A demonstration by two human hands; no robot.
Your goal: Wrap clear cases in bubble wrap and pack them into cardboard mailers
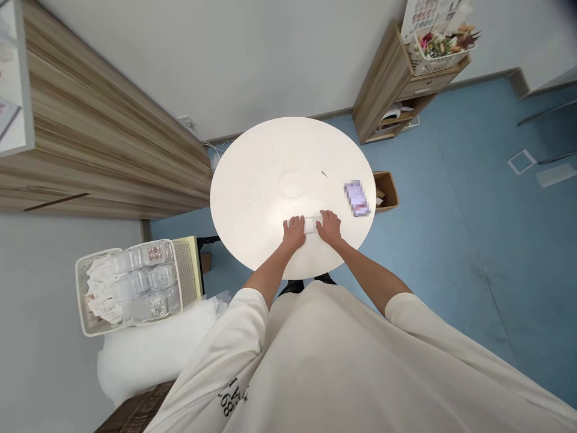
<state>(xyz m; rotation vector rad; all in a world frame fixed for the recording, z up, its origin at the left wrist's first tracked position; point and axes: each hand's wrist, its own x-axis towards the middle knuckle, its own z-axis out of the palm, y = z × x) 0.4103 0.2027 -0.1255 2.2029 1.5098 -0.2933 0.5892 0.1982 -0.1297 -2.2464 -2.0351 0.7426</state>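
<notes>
A small whitish, translucent wrapped bundle [311, 225] lies on the white round table [288, 150], near the edge closest to my body. My left hand [294, 231] grips its left end with the fingers curled over the top. On the other end, my right hand [330, 227] is closed in the same way, thumb toward the middle. Only the part between both hands shows, so what is inside the bundle cannot be made out. A blurred purple phone-like object [357, 198] lies on the table to the right of my right hand.
At left stands a white basket [79, 294] with clear boxes and papers, beside a large white translucent roll [153, 349]. A cardboard box [388, 189] sits on the floor right of the table. A wooden cabinet [383, 84] at the back right carries a basket of artificial flowers [437, 63].
</notes>
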